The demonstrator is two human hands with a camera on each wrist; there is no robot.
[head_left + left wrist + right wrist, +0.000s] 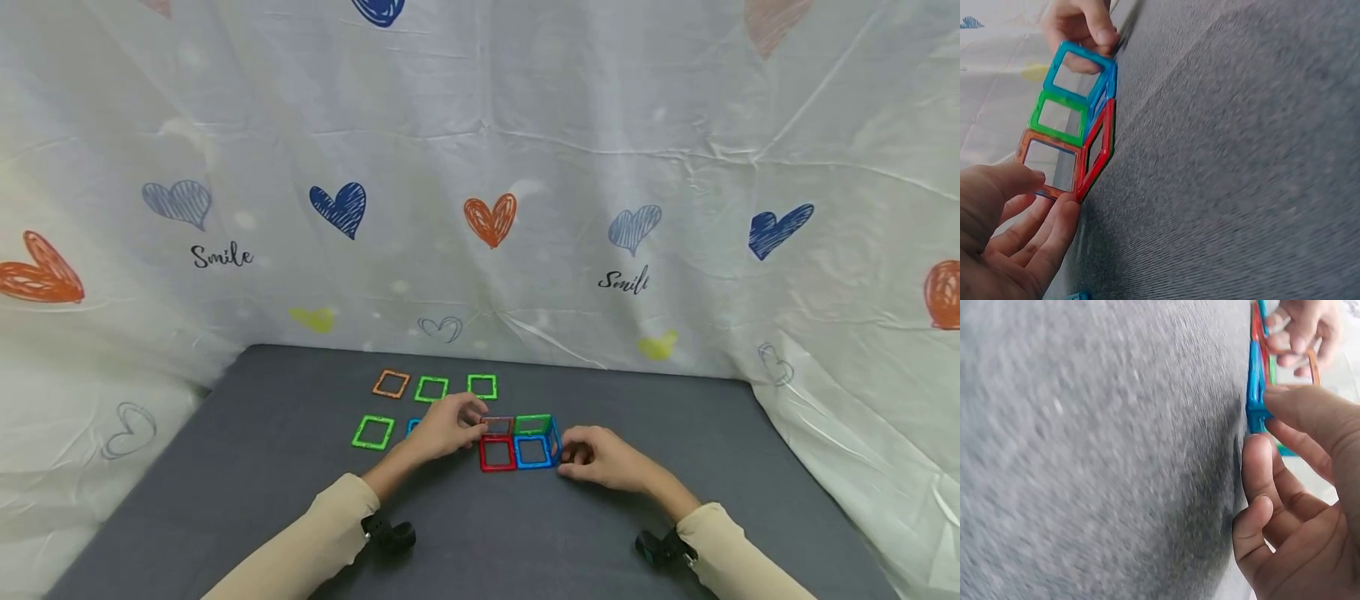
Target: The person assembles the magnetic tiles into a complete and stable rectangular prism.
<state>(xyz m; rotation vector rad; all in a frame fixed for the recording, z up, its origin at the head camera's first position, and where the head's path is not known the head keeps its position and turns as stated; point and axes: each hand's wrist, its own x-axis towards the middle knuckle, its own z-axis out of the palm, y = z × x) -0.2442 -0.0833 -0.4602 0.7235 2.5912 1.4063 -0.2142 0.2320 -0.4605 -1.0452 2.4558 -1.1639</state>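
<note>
Green far-left frame [357, 432]: flat on the grey tabletop [465, 554], well apart from the joined frames.
Orange loose frame [378, 382]: flat, farther back.
Blue frame [410, 427]: mostly hidden behind the left hand.
Green middle frame [417, 389]: flat, beyond that hand.
Left hand [444, 429]: pinching the orange upright frame [1079, 165] between thumb and fingers.
Green back frame [495, 387]: flat, near the joined group.
Red frame [498, 467]: flat, its rear edge meeting the orange upright.
Blue flat frame [535, 465]: edge to edge with the red, the green upright frame [533, 417] rising behind it.
Blue end frame [1089, 52]: upright, closing the group's right side.
Right hand [611, 458]: fingers bent, thumb tip at that blue end; whether it pinches or merely touches, I cannot tell.
</note>
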